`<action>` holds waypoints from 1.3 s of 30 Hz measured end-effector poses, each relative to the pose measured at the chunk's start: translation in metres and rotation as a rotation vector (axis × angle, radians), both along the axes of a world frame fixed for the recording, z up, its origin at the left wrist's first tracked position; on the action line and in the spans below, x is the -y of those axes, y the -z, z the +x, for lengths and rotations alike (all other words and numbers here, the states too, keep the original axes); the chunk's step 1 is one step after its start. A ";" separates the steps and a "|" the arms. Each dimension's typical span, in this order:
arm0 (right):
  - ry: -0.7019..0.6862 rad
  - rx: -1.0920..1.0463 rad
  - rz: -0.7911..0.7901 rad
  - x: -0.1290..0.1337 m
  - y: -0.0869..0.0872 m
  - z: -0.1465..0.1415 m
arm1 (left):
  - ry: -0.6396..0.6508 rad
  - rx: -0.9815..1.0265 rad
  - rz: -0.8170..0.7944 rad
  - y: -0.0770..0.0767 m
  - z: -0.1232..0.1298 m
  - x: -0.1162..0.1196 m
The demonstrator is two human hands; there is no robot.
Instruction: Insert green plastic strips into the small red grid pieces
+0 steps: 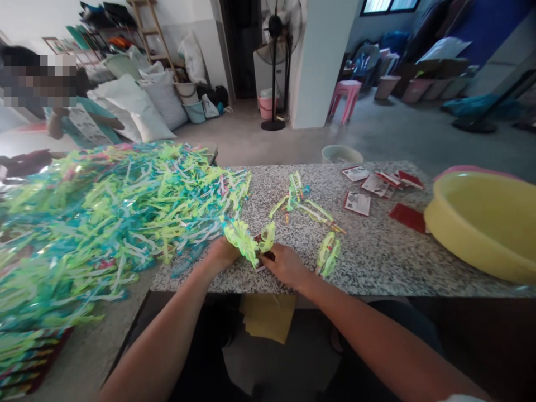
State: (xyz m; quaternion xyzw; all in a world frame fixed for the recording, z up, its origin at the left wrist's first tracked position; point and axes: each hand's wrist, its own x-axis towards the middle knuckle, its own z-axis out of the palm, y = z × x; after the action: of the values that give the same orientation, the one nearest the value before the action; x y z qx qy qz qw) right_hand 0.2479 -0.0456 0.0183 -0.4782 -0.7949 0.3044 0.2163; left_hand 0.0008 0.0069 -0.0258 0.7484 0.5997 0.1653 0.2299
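Near the front edge of the speckled stone table (377, 245), my left hand (224, 254) is at the left side of a yellow-green plastic piece (243, 240), its fingers mostly hidden behind it. My right hand (287, 265) is bent at the right side of the same piece, with fingertips pressed together; a small dark red and white card shows partly beneath. Just beyond lie several loose green strips (295, 192), and another green piece (329, 254) rests to the right. A large heap of green, blue and white strips (146, 195) spreads on the left.
Red and white cards (358, 202) lie at the back right, beside a red piece (407, 218) and a large yellow basin (481, 223). A person (79, 120) sits at the far left. Behind stand a fan (274, 72) and a pink stool (347, 97).
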 end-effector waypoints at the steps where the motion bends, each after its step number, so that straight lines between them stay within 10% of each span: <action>1: 0.005 0.017 0.000 0.000 0.000 -0.001 | -0.012 -0.023 0.001 -0.001 0.001 0.001; 39: -0.208 0.541 0.060 -0.014 -0.025 -0.013 | -0.004 -0.017 0.017 -0.011 0.009 0.006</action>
State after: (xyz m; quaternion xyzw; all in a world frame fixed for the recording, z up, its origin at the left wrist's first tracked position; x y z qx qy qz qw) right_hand 0.2348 -0.0312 0.0436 -0.4513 -0.8772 0.1626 -0.0221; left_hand 0.0102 0.0007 -0.0146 0.7505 0.6016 0.1647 0.2182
